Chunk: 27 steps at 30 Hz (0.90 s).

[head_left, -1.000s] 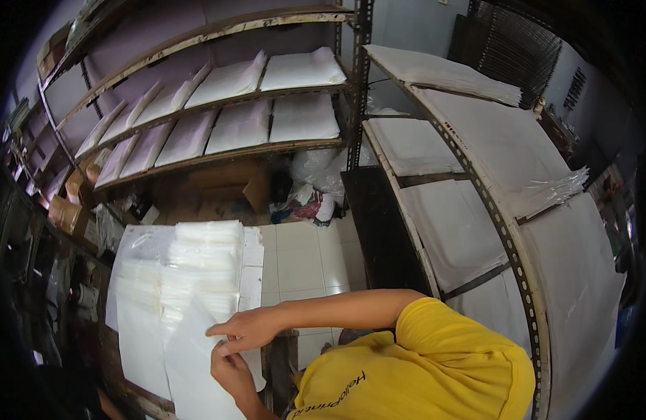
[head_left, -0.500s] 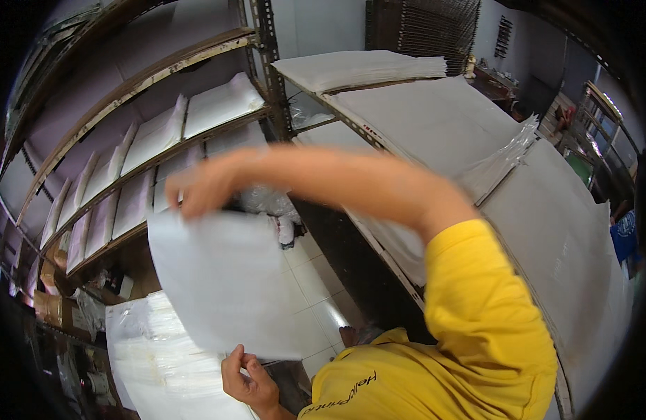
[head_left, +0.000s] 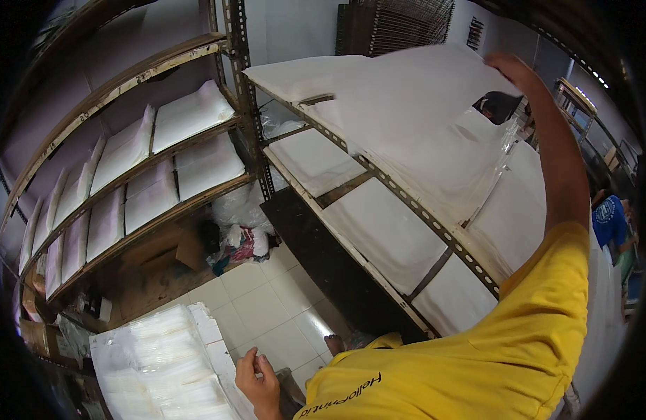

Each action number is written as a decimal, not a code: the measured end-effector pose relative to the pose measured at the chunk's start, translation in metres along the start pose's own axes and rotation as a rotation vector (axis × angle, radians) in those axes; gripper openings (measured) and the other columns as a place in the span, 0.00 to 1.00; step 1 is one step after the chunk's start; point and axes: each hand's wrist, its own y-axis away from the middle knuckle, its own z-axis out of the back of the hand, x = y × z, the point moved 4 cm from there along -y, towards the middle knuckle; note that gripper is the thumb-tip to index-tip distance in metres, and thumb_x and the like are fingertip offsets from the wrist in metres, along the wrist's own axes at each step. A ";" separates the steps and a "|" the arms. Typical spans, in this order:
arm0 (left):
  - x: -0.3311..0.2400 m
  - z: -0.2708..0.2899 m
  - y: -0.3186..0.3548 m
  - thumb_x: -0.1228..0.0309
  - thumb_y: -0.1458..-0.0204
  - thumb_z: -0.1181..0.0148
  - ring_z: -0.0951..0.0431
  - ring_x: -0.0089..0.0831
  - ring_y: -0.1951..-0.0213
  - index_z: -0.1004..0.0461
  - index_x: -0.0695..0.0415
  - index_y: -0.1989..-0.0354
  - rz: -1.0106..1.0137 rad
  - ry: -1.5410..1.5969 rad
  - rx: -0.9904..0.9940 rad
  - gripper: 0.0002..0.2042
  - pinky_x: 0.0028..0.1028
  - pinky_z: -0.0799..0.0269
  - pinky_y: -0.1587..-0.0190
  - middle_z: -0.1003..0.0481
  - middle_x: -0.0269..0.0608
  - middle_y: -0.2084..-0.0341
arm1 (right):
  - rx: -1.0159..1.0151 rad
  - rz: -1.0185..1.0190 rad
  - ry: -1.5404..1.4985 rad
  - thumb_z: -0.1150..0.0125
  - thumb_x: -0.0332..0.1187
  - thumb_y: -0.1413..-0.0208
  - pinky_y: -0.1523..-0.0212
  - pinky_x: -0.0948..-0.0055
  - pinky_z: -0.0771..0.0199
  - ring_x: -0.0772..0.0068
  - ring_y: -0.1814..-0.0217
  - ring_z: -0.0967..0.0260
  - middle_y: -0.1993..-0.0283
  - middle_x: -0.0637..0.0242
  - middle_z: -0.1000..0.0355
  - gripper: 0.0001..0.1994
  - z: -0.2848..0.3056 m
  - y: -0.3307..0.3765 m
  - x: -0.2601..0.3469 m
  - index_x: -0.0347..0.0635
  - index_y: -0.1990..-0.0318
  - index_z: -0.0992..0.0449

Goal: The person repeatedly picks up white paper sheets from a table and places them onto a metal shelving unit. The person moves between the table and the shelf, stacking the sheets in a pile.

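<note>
At the far right, my right hand (head_left: 508,70) is raised with the arm stretched out, its fingers closed on the corner of a large white sheet (head_left: 414,91). The sheet spreads over the stack of white sheets (head_left: 484,143) on the upper rack surface, partly covering it. Low in the middle, my left hand (head_left: 258,383) is loosely curled with thumb and finger a little apart, and nothing shows in it. Beside that hand lies a thick pile of white sheets (head_left: 158,357), its edges fanned in layers.
Sloping shelves (head_left: 127,203) with white stacks run along the left. Below the right rack, a lower shelf bears several stacks (head_left: 386,227) beside a dark panel (head_left: 330,252). Plastic and cloth bundles (head_left: 242,241) lie by the tiled floor (head_left: 267,301). A person in blue (head_left: 610,220) is at far right.
My right hand has swung from the left across to the far right, carrying the sheet over the rack stack. My left hand stays low, now apart from the sheet. The view has shifted slightly.
</note>
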 end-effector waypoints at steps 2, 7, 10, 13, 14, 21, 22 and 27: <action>-0.001 -0.008 -0.010 0.79 0.50 0.41 0.29 0.32 0.79 0.24 0.66 0.60 -0.025 0.012 0.017 0.09 0.27 0.34 0.76 0.29 0.43 0.79 | -0.148 -0.179 -0.179 0.39 0.33 0.47 0.80 0.73 0.40 0.77 0.79 0.37 0.78 0.69 0.33 0.06 0.027 -0.001 -0.076 0.41 0.69 0.22; -0.011 -0.020 -0.023 0.79 0.48 0.42 0.29 0.32 0.77 0.24 0.66 0.60 -0.022 0.039 0.104 0.08 0.28 0.34 0.74 0.28 0.44 0.77 | -0.293 -0.442 -0.100 0.40 0.29 0.50 0.90 0.73 0.50 0.74 0.90 0.45 0.85 0.68 0.38 0.09 0.019 0.025 -0.156 0.39 0.79 0.28; -0.013 -0.031 -0.027 0.79 0.50 0.42 0.28 0.32 0.78 0.24 0.65 0.60 -0.038 0.059 0.158 0.09 0.29 0.34 0.75 0.28 0.43 0.78 | -0.359 -0.554 0.193 0.40 0.28 0.54 0.92 0.70 0.53 0.70 0.94 0.48 0.88 0.66 0.40 0.11 0.018 0.024 -0.192 0.41 0.84 0.32; -0.019 -0.038 -0.028 0.79 0.51 0.41 0.28 0.33 0.79 0.23 0.64 0.60 -0.069 0.050 0.173 0.09 0.29 0.33 0.76 0.28 0.43 0.79 | -0.305 -0.518 0.283 0.40 0.28 0.55 0.92 0.67 0.52 0.69 0.93 0.42 0.89 0.64 0.38 0.12 0.001 0.036 -0.179 0.39 0.87 0.31; -0.023 -0.038 -0.028 0.79 0.51 0.40 0.28 0.32 0.79 0.23 0.64 0.60 -0.077 0.040 0.172 0.09 0.29 0.33 0.76 0.29 0.43 0.79 | -0.288 -0.499 0.309 0.45 0.24 0.52 0.86 0.64 0.40 0.69 0.86 0.33 0.85 0.60 0.33 0.10 -0.008 0.047 -0.159 0.36 0.84 0.28; -0.022 -0.052 -0.025 0.78 0.51 0.39 0.28 0.33 0.79 0.23 0.65 0.61 -0.066 0.086 0.224 0.09 0.28 0.33 0.77 0.29 0.43 0.80 | -0.021 -0.486 0.272 0.43 0.26 0.52 0.86 0.67 0.47 0.71 0.88 0.41 0.86 0.61 0.36 0.14 0.010 0.017 -0.216 0.37 0.88 0.33; -0.024 -0.051 -0.023 0.78 0.51 0.39 0.28 0.33 0.79 0.23 0.65 0.61 -0.062 0.071 0.217 0.09 0.28 0.34 0.77 0.29 0.43 0.80 | 0.042 -0.456 0.200 0.42 0.27 0.53 0.86 0.67 0.48 0.72 0.88 0.42 0.86 0.62 0.37 0.14 -0.005 0.025 -0.197 0.37 0.88 0.34; -0.021 -0.056 -0.018 0.78 0.50 0.40 0.28 0.33 0.79 0.23 0.65 0.60 -0.053 0.076 0.254 0.09 0.28 0.34 0.78 0.29 0.43 0.80 | 0.048 -0.420 0.218 0.41 0.27 0.54 0.87 0.67 0.50 0.73 0.89 0.43 0.86 0.61 0.37 0.13 -0.001 0.045 -0.177 0.36 0.87 0.31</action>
